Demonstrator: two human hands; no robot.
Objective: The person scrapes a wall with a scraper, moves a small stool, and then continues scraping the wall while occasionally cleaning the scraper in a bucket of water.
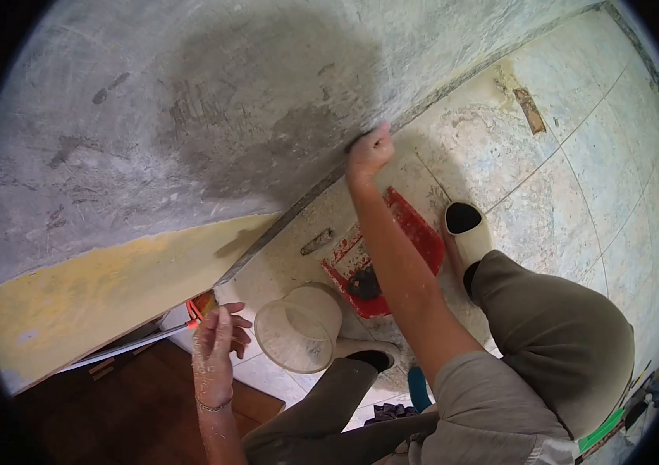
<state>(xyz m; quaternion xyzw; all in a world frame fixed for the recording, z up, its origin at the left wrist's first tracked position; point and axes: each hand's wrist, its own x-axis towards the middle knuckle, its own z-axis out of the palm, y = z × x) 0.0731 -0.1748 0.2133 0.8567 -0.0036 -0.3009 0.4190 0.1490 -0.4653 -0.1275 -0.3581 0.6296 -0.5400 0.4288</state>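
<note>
My right hand [370,157] is closed at the foot of the grey plastered wall [267,85]. A dark edge shows between it and the wall, but I cannot make out what the fingers grip. Low at the left, my left hand [219,341] is held in the air with its fingers apart and nothing in them. White specks cover its skin and wrist. Beside it stands a translucent plastic bucket [298,325]. Under my right forearm lies a red dustpan [420,234], smeared with white, with a dark lump [364,284] in it.
A small flat, plaster-stained piece [316,242] lies on the tiled floor [515,209] near the wall. Farther off is a brown strip [529,110]. My shoes [469,236] flank the dustpan. A brown wooden surface [135,411] and orange cable [196,311] are at lower left.
</note>
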